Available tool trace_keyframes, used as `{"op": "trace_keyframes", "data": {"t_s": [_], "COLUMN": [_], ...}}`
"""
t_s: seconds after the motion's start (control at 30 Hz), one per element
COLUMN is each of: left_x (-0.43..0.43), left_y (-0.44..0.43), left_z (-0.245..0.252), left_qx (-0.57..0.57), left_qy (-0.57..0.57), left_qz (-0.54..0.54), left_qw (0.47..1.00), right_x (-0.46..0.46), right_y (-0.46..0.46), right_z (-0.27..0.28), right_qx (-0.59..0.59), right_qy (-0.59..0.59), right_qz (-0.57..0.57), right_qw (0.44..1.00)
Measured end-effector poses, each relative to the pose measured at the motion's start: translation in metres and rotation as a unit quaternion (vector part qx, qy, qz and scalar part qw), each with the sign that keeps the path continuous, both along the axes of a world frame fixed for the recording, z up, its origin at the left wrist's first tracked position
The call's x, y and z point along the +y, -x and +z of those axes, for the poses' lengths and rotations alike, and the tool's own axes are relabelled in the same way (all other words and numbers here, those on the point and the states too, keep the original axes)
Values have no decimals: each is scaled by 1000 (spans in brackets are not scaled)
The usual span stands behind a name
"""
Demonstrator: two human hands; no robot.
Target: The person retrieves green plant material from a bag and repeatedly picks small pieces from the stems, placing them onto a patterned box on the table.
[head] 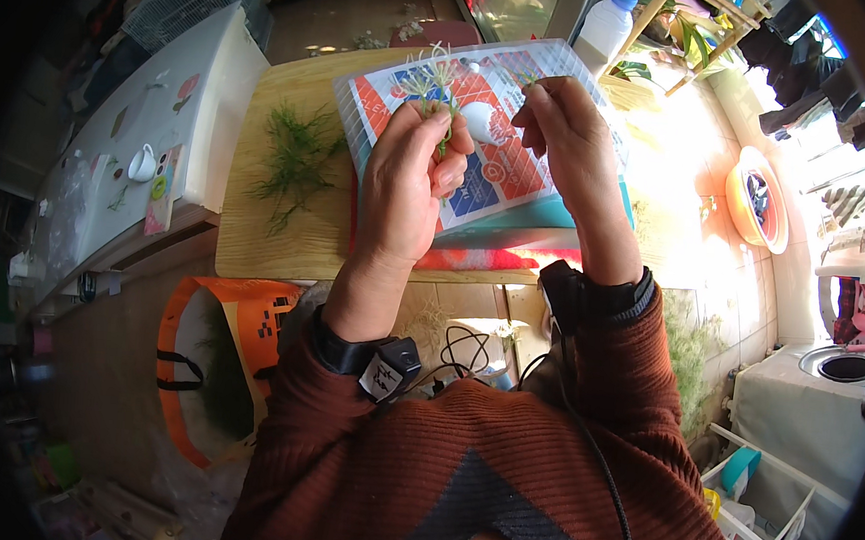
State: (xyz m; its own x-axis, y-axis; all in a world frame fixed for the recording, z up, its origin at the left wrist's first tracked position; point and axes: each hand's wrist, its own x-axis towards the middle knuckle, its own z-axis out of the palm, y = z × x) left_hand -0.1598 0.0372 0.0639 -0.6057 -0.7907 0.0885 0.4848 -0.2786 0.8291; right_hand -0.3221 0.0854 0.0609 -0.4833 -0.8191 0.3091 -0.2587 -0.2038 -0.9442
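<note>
My left hand grips a small bunch of thin stems with pale, whitish-green tips fanning out above the fingers. To its right, the fingertips of my right hand are pinched together, with a bit of fine green sprig showing at them. Both hands are over a printed red, white and blue sheet under clear plastic, and they are apart. A loose heap of feathery green sprigs lies on the wooden table left of the sheet. A white object rests on the sheet between my hands.
An orange bag holding dark greenery stands below the table's left side. A white-topped cabinet with a white cup is at the left. A white bottle with a blue cap stands beyond the table. Black cables hang near my wrists.
</note>
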Motion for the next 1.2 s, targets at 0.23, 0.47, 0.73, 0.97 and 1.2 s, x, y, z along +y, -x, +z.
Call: {"op": "trace_keyframes", "data": {"t_s": [0.23, 0.47, 0.73, 0.97, 1.2], "left_x": [-5, -4, -4, 3, 6], "left_y": [-1, -1, -3, 0, 0], "left_z": [2, 3, 4, 8, 9], "left_qx": [33, 9, -27, -55, -78], "left_qy": [-63, -76, -92, -95, -78], "left_qz": [-7, 19, 7, -13, -23], "left_qw": [997, 997, 995, 994, 994], "right_x": [-10, -21, -5, 11, 14], "right_y": [-3, -1, -8, -23, -23], "right_z": [-9, -25, -6, -2, -3], "right_qx": [261, 496, 34, -421, -440], "right_qy": [-17, -4, 0, 31, 52], "right_qz": [-87, -92, 18, 214, 246], "right_qw": [961, 864, 999, 881, 862]}}
